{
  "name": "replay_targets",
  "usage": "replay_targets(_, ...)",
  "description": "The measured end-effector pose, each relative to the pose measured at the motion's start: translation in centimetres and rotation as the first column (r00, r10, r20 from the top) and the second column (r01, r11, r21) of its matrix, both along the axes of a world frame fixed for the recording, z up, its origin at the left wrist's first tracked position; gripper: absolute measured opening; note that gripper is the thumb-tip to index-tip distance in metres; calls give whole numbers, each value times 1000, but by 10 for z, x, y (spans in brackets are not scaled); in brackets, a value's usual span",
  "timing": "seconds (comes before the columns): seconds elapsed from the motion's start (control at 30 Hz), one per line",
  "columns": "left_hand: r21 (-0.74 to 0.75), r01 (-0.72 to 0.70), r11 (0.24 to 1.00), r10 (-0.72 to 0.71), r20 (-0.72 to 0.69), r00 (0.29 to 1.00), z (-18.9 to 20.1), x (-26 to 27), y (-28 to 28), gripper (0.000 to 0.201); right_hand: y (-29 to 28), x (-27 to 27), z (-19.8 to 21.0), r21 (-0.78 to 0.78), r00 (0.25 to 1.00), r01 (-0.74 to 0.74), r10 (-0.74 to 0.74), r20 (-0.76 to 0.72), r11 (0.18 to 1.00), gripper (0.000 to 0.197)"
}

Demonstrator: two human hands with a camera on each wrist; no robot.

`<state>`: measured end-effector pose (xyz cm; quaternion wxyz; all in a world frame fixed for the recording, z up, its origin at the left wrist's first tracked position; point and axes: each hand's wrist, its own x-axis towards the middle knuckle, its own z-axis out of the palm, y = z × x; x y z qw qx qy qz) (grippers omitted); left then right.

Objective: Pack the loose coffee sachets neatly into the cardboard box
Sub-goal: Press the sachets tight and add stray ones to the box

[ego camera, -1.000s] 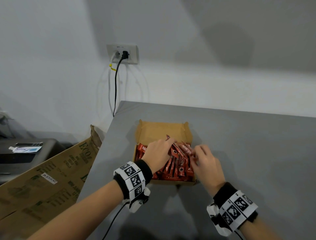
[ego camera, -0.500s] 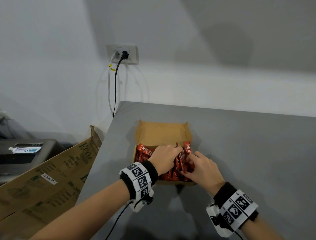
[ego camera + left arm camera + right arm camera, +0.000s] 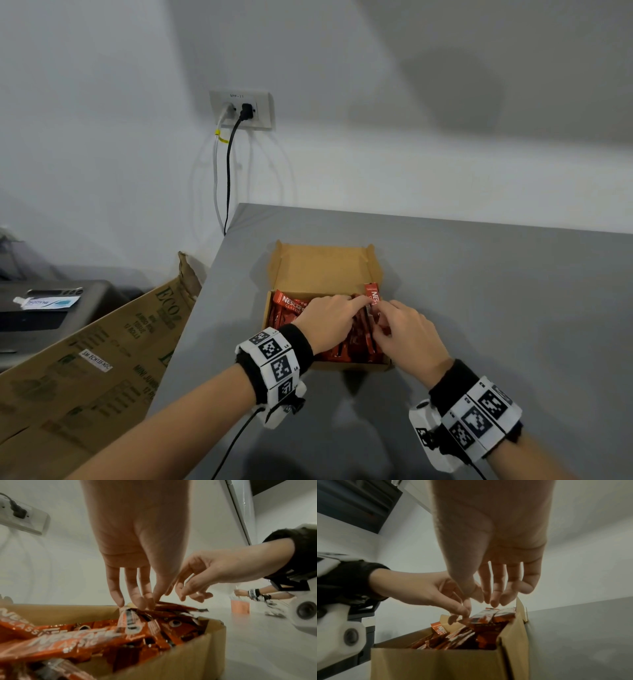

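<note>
The open cardboard box (image 3: 323, 270) sits on the grey table, its near half filled with red coffee sachets (image 3: 289, 303). Most of them lie lengthwise, and one sachet (image 3: 372, 295) stands up against the right wall. My left hand (image 3: 330, 317) reaches in from the left. Its fairly straight fingertips (image 3: 139, 605) rest on the sachet ends (image 3: 130, 616). My right hand (image 3: 402, 329) hovers over the right side, its fingers (image 3: 494, 597) relaxed just above the sachets (image 3: 483, 615) and holding nothing. The two hands' fingertips nearly meet.
A large brown carton (image 3: 89, 363) leans by the table's left edge (image 3: 191, 325), next to a dark unit (image 3: 51, 308). Cables hang from a wall socket (image 3: 241, 109) behind. In the left wrist view, another person's hand (image 3: 257, 595) and an orange cup (image 3: 240, 605) are far right.
Both hands have drawn closer together over the box's right side. The sachets that fanned out a second ago now lie tighter, and one stands up at the right wall.
</note>
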<state>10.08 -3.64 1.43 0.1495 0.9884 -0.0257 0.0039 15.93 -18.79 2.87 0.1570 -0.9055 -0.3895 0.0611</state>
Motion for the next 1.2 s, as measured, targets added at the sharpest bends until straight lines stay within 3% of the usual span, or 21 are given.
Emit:
replay_targets(0.1, -36, -103, 994, 105, 51, 993, 6, -5, 14, 33, 1, -2, 2, 26, 1000, -1, 1, -17, 1000, 16)
replay_targets(0.23, 110, -307, 945, 319, -111, 941, 7, -22, 51, 18, -1, -2, 1, 75, 1000, 1, 1, -19, 997, 15)
replay_targets(0.33, 278, -250, 928, 314, -218, 924, -1, -36, 56, 16, 1, -3, 1, 82, 1000, -13, 15, -19, 997, 15)
replay_targets(0.43, 359, -167, 918, 253, -211, 944, -11, -38, 52, 18, 7, -6, -2, 82, 999, -34, 37, -33, 996, 15)
replay_targets(0.6, 257, -252, 933, 281, -80, 957, -11, -32, 50, 17, 9, -7, -4, 77, 998, -41, 44, -45, 996, 15)
replay_targets(0.73, 291, -228, 929, 271, -116, 956, -15, -32, 43, 30, 8, -7, -4, 74, 998, -36, 40, -58, 997, 16)
replay_targets(0.93, 353, -232, 906, 275, -75, 959, -13, -32, 37, 25, 7, -7, -5, 57, 998, -37, 40, -52, 998, 15)
replay_targets(1.07, 264, -193, 945, 229, -116, 966, -11, -34, 36, 40, 10, -7, -6, 58, 999, -39, 40, -33, 998, 15)
replay_targets(1.2, 199, -258, 945, 277, -74, 958, -8, -36, 44, 28, 9, -6, -6, 62, 999, -34, 36, -33, 997, 14)
